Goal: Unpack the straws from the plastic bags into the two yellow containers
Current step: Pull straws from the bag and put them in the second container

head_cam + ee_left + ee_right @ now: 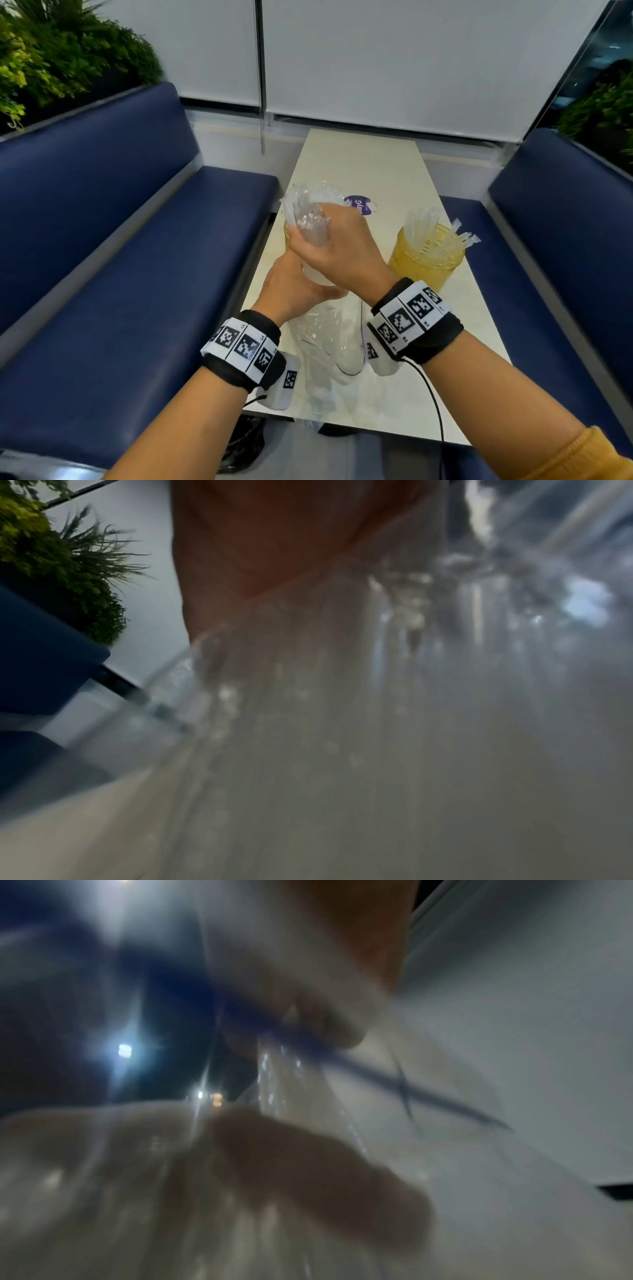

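Note:
My right hand [322, 236] grips a bundle of clear-wrapped straws [308, 205] around its middle, with the tips fanning up and to the left. Just below it, my left hand [305, 291] holds the clear plastic bag [329, 346] around the bundle's lower end, and the bag trails down onto the table. The left yellow container [287, 236] is mostly hidden behind the bundle and hands. The right yellow container [424, 267] stands upright with several wrapped straws [435, 229] in it. Both wrist views are blurred, showing only the plastic bag [342, 696] and fingers [308, 1164].
The white table [376, 164] runs between two blue benches [120, 274]. A crumpled bag with a purple label [361, 205] lies behind the hands. A black cable [431, 394] runs from my right wrist off the near table edge. Plants stand behind both benches.

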{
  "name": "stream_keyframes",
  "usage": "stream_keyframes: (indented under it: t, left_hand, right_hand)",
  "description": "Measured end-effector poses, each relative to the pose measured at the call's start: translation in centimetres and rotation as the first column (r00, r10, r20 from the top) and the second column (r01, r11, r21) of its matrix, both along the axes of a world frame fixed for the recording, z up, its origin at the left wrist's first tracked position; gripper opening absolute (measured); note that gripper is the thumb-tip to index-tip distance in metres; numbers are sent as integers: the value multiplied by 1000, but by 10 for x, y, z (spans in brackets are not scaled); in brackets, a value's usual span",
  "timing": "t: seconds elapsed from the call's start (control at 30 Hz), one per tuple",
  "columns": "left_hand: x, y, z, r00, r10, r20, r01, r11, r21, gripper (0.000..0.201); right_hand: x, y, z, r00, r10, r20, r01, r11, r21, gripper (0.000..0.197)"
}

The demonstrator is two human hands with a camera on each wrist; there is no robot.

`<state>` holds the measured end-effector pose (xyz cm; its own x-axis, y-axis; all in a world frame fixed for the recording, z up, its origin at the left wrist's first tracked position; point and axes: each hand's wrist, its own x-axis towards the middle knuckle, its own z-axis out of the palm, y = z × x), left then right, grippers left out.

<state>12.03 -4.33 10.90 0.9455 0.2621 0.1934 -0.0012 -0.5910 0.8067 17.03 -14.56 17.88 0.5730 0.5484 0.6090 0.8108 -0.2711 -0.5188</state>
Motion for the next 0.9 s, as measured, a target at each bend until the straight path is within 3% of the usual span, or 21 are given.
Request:
stream_keyframes:
  t: [0.1,0.2,0.43,0.5,0.6,0.73,0.8,0.9]
  left_hand:
    - [0,3,-3,994,45,-103,-50,998,-48,78]
    - [-3,6,-1,988,60,-142,-62,998,-6,70]
    - [-8,11,-1,994,67,-88,-62,996,63,46]
    - [-8,13,-3,993,83,-81,-77,994,71,43]
    - [-7,15,-4,991,101,-86,-94,992,81,39]
    - [-5,11,-1,992,91,-85,-85,993,80,36]
    - [-3,8,0,993,85,-87,-78,993,84,35]
    - [-2,3,3,994,79,-82,-73,995,75,32]
  right_hand:
    - [2,-1,27,1000,4,20,-6,997,71,28]
    - [8,-12,57,1000,-8,12,5,979,204,37]
    - [44,-69,125,993,-94,65,42,829,557,46]
    - [61,-91,134,964,-223,148,100,813,574,42]
    - [95,-120,128,879,-435,196,271,793,546,41]
    - [135,-131,84,764,-627,151,558,760,333,43]
    - [146,-130,56,727,-679,103,655,731,194,40]
    - [163,-127,11,730,-684,6,684,730,0,44]
